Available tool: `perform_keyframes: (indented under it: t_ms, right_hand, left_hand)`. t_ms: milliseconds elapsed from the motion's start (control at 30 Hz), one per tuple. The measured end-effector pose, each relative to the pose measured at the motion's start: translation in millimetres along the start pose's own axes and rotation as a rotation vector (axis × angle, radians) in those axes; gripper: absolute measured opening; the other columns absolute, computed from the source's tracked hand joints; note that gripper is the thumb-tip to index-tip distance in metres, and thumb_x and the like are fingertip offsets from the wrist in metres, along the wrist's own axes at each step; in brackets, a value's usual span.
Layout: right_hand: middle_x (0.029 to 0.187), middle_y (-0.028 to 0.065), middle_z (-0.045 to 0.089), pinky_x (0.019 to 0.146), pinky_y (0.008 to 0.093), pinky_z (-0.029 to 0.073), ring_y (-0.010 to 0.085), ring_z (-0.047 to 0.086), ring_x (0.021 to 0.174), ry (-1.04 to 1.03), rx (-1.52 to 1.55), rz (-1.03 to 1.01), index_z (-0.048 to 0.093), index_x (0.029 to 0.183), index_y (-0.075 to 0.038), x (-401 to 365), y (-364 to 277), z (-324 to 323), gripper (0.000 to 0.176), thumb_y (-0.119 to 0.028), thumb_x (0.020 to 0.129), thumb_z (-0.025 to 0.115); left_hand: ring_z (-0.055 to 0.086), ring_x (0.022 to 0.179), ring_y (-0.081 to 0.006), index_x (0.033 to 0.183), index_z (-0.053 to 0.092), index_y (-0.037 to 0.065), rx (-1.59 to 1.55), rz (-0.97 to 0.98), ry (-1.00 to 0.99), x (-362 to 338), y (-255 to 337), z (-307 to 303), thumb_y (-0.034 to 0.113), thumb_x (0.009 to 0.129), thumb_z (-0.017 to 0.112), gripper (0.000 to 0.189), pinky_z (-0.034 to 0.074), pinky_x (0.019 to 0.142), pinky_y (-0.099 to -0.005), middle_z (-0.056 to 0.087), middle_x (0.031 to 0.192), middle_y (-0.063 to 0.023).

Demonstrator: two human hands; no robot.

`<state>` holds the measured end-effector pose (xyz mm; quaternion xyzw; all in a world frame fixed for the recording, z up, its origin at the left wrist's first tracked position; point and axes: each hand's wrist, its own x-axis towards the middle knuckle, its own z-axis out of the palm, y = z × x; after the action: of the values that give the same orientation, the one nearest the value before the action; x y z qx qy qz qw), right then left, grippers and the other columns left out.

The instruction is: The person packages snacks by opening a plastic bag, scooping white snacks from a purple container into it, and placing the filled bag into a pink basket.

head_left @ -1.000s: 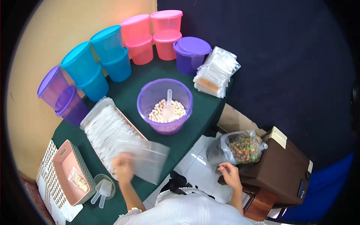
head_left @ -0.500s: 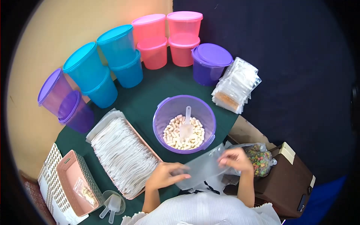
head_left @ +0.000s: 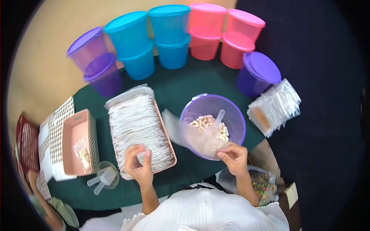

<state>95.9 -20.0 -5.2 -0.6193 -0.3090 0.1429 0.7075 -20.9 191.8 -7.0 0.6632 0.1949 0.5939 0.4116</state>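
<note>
My right hand [head_left: 234, 157] pinches one end of a translucent plastic bag [head_left: 200, 139], which stretches to the left over the front of the purple tub [head_left: 241, 115]. White capsule-shaped pieces [head_left: 203, 121] and a clear scoop [head_left: 219, 117] are in the tub, partly covered by the bag. Above the near end of a pink basket [head_left: 172, 148] packed with stacked white sheets or bags [head_left: 137, 119] is my left hand [head_left: 139, 163], its thumb and fingers curved apart with nothing between them.
Blue [head_left: 169, 25], pink [head_left: 208, 19] and purple lidded tubs stand along the back. Filled packets [head_left: 275, 107] lie at the right. A second pink basket [head_left: 77, 144] holds one packet; scoops [head_left: 108, 176] rest in a cup beside it. Another person's arm [head_left: 42, 196] shows lower left.
The view has shifted left. My right hand has carried the bag over the tub's near side. My left hand has moved away from the bag, over the stacked sheets. Another person's arm has appeared.
</note>
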Motion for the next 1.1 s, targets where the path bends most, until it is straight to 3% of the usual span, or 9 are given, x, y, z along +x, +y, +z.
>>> perform_keyframes:
  t_ms: [200,300,433,500,567,633,733,900,1100]
  right_hand:
    - [0.062,0.0049,0.054,0.051,0.0223,0.038,0.0099,0.051,0.056,-0.136,-0.027,-0.279,0.055,0.06,-0.003,30.3,-0.4,2.2,0.016,0.006,0.062,0.068]
    - [0.057,0.0033,0.052,0.047,0.0212,0.035,0.0084,0.049,0.052,-0.236,0.036,-0.273,0.05,0.054,-0.003,30.7,2.8,-6.9,0.023,0.002,0.06,0.072]
    - [0.055,0.003,0.051,0.046,0.0208,0.035,0.0068,0.047,0.051,-0.518,0.172,-0.165,0.048,0.053,-0.004,38.5,13.7,-41.0,0.026,0.001,0.06,0.074]
    - [0.056,0.0027,0.05,0.047,0.0206,0.035,0.006,0.045,0.05,-0.38,0.123,-0.164,0.047,0.052,-0.003,49.1,13.6,-53.4,0.029,0.0,0.059,0.075]
    - [0.063,0.0039,0.055,0.046,0.0183,0.035,0.0048,0.046,0.053,-0.369,0.141,-0.25,0.056,0.065,-0.001,52.0,10.4,-57.4,0.014,0.003,0.065,0.069]
    - [0.074,0.0059,0.06,0.044,0.0151,0.032,0.0019,0.046,0.055,-0.135,0.231,0.01,0.059,0.087,0.002,44.2,-12.6,-51.9,0.014,0.005,0.073,0.059]
    - [0.088,0.0118,0.062,0.055,0.0184,0.04,0.0075,0.052,0.068,-0.415,0.139,0.049,0.055,0.102,0.005,46.3,13.5,-87.9,0.024,0.006,0.079,0.048]
    - [0.09,0.0171,0.062,0.06,0.0219,0.048,0.0115,0.059,0.064,-0.521,0.312,0.044,0.055,0.1,0.008,45.9,18.3,-113.2,0.023,0.008,0.079,0.047]
    - [0.089,0.0177,0.061,0.067,0.0314,0.052,0.0226,0.062,0.073,-0.619,0.403,0.061,0.054,0.099,0.009,48.8,11.5,-124.8,0.02,0.007,0.079,0.048]
  left_hand:
    - [0.059,0.085,-0.018,0.099,0.06,-0.002,-0.338,-0.425,-0.626,-50.8,70.6,48.0,0.003,0.066,0.071,0.036,0.051,0.074,-0.0286,0.058,0.102,-0.0148]
    - [0.062,0.074,-0.0171,0.09,0.063,-0.003,-0.124,-0.193,-0.516,-68.1,57.2,57.9,-0.001,0.067,0.068,0.023,0.05,0.065,-0.0253,0.063,0.083,-0.0132]
    - [0.062,0.068,-0.0167,0.081,0.063,-0.004,0.017,-0.232,-0.358,-86.9,78.1,66.3,-0.004,0.069,0.064,0.011,0.048,0.062,-0.0235,0.063,0.076,-0.012]
    - [0.061,0.066,-0.0178,0.079,0.063,-0.003,0.015,-0.289,-0.241,-95.5,87.0,76.7,-0.006,0.068,0.063,0.012,0.048,0.061,-0.0236,0.063,0.075,-0.0123]
    - [0.061,0.064,-0.0192,0.078,0.062,-0.003,0.192,0.051,-0.24,-103.8,95.8,90.9,-0.007,0.065,0.065,0.015,0.048,0.058,-0.0237,0.062,0.075,-0.0123]
    - [0.06,0.073,-0.0205,0.079,0.063,0.0,0.221,0.112,-0.205,-110.5,103.5,104.7,-0.006,0.062,0.067,0.019,0.047,0.065,-0.0255,0.061,0.078,-0.0115]
    - [0.054,0.09,-0.0227,0.079,0.063,0.005,0.29,0.238,-0.34,-110.8,118.8,120.2,0.001,0.061,0.069,0.02,0.041,0.082,-0.034,0.06,0.083,-0.0105]
    - [0.053,0.091,-0.0219,0.094,0.058,0.001,0.336,-0.02,0.168,-107.4,108.5,105.5,0.006,0.071,0.061,0.023,0.04,0.081,-0.0323,0.056,0.095,-0.0125]
    - [0.052,0.09,-0.0163,0.112,0.051,-0.001,0.011,-0.351,0.049,-90.4,84.8,107.4,0.01,0.084,0.05,0.03,0.04,0.08,-0.0266,0.048,0.11,-0.0111]
